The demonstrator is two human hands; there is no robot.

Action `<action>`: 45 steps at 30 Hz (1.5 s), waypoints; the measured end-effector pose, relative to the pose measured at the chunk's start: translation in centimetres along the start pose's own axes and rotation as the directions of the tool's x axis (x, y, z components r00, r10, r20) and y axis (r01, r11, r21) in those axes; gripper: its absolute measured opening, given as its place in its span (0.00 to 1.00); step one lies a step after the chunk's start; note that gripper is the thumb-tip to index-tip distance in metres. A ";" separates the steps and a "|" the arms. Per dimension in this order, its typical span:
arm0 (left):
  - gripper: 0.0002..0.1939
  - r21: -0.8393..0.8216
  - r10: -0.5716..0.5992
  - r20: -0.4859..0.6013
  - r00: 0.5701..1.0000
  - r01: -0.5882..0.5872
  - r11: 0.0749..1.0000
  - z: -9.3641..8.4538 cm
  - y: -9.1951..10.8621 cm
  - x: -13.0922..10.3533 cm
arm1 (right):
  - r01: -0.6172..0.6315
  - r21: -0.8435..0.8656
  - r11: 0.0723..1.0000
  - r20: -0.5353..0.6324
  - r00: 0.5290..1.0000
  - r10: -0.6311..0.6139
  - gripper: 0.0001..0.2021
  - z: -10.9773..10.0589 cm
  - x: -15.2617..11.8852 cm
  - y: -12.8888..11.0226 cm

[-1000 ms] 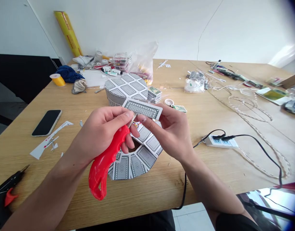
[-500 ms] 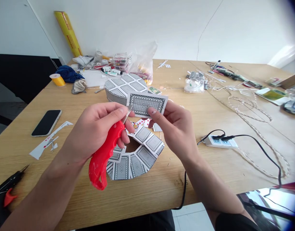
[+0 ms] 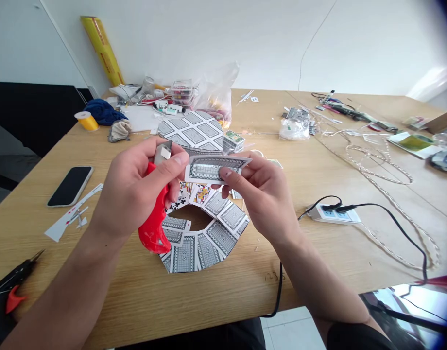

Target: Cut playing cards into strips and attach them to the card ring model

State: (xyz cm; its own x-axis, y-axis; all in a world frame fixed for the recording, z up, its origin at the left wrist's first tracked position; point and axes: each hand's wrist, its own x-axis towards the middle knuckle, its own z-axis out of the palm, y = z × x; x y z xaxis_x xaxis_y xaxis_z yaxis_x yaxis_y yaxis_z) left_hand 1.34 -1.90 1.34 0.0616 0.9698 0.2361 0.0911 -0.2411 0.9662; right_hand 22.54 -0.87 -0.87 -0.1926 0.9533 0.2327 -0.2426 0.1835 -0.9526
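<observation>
My left hand (image 3: pixel 136 180) is closed around a pair of red-handled scissors (image 3: pixel 152 228). The handle hangs down below my palm, and the metal part points up past my curled fingers. In my right hand (image 3: pixel 262 194) a grey-patterned playing card (image 3: pixel 209 170) is pinched between thumb and fingers, back side up and bowed. Its left end meets my left thumb and fingertips. Beneath both hands lies a ring of overlapping playing cards (image 3: pixel 209 248), mostly backs showing, with faces at its far side. Behind stands a round card-covered box (image 3: pixel 192 131).
A stack of cards (image 3: pixel 233 140) sits right of the box. At left are a phone (image 3: pixel 70 186), paper scraps (image 3: pixel 68 218) and a glue gun (image 3: pixel 14 287). A power strip (image 3: pixel 335 215) with cables lies at right; bags and clutter line the back.
My left hand has moved up and left, tilting the scissors away from the card. The card has tipped flatter and bowed, its left end now at my left fingertips.
</observation>
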 end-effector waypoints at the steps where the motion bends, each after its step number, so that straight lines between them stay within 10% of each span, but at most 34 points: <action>1: 0.10 -0.009 0.001 0.003 1.000 -0.001 1.000 -0.1 0.0 0.0 | -0.007 0.004 1.000 -0.002 1.000 0.007 0.10 0.1 0.0 0.0; 20: 0.06 0.151 0.026 -0.089 0.996 -0.013 0.988 0.6 -0.2 -0.6 | -0.070 0.041 0.997 0.107 0.992 0.065 0.15 0.3 -0.2 -0.1; 34: 0.13 0.186 0.235 -0.217 0.948 -0.196 0.963 -0.4 -0.3 0.4 | 0.130 -0.166 0.977 -0.121 0.981 -0.151 0.21 0.1 0.1 0.3; 38: 0.16 0.440 0.392 -0.124 0.912 -0.304 0.845 -0.2 0.5 -0.2 | 0.145 -0.168 0.975 -0.078 0.984 -0.159 0.20 0.1 -0.1 0.2; 45: 0.06 0.675 0.325 0.094 0.941 -0.301 0.674 0.5 0.2 -1.0 | 0.106 -0.167 0.980 -0.076 0.990 -0.120 0.24 0.1 -0.4 0.0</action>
State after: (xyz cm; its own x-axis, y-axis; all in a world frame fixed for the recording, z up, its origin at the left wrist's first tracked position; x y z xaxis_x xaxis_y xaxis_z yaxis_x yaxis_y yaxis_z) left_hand 1.79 -2.95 1.26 0.1813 0.8305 0.5267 0.7136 -0.4797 0.5106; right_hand 22.52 -1.25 -0.89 -0.0898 0.9398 0.3296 -0.0995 0.3208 -0.9419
